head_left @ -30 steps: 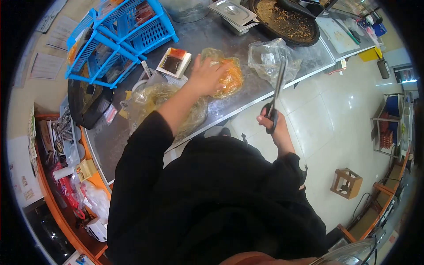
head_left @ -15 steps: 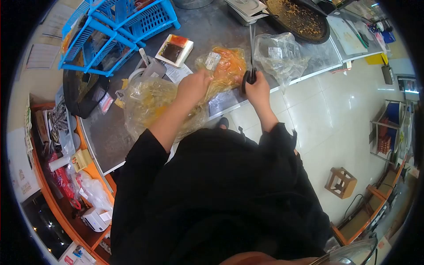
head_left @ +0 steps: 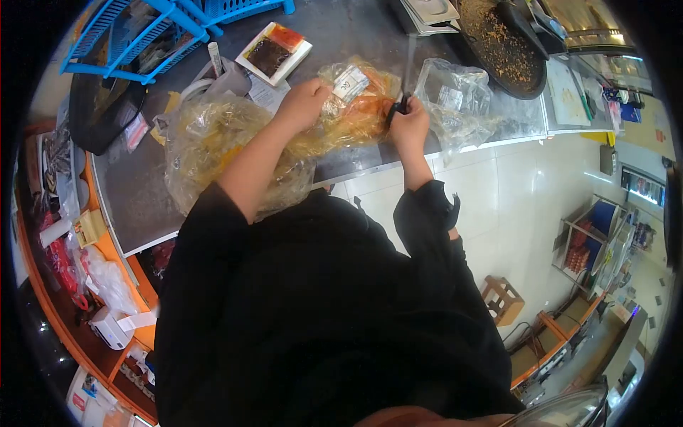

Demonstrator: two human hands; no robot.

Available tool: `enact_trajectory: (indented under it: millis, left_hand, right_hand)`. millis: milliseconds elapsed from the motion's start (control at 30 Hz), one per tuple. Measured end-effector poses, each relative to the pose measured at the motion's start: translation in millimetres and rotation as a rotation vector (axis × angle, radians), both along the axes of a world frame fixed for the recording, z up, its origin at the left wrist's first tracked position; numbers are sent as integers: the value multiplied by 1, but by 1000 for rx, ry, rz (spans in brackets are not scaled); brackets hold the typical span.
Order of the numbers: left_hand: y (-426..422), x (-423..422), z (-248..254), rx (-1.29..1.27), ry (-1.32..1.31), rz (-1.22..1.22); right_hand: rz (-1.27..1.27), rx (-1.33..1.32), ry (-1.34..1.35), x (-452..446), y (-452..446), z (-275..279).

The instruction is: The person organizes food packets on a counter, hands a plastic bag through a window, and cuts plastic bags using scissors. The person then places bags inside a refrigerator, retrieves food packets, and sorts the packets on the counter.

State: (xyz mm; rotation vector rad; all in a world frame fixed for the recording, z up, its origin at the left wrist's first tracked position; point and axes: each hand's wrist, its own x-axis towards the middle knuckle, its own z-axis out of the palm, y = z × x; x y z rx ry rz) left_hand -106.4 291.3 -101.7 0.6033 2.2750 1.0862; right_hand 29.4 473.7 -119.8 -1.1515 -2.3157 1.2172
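Note:
A clear plastic bag (head_left: 368, 108) with orange food inside and a white label lies on the metal table. My left hand (head_left: 304, 104) pinches the bag's left edge near the label. In my right hand (head_left: 410, 127) are black-handled scissors (head_left: 399, 107), beside the bag's right side; their blades point away from me and look blurred. A larger crumpled plastic bag (head_left: 220, 139) with yellowish residue lies under and left of my left forearm. To the right of the scissors rests another clear bag (head_left: 455, 96) with a label.
A white box (head_left: 274, 53) with a dark and red top sits behind my left hand. Blue plastic baskets (head_left: 135, 50) stand at the far left. A dark pan (head_left: 512, 57) with brown crumbs and metal lids (head_left: 430, 13) are at the back right. The table's front edge (head_left: 370, 171) borders the tiled floor.
The view has shifted, and the table items sit somewhat differently in the frame. My left hand still holds the bag and my right hand the scissors, whose blades are now blurred.

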Motion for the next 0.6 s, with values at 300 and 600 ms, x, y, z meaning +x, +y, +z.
enact_trajectory:
  millis: [300, 600]
  left_hand:
    - [-10, 26, 118, 394, -404, 95]
    - [-20, 30, 165, 768, -402, -87]
  right_hand:
    - [-103, -743, 658, 39, -22, 98]
    - [35, -768, 903, 60, -28, 170]
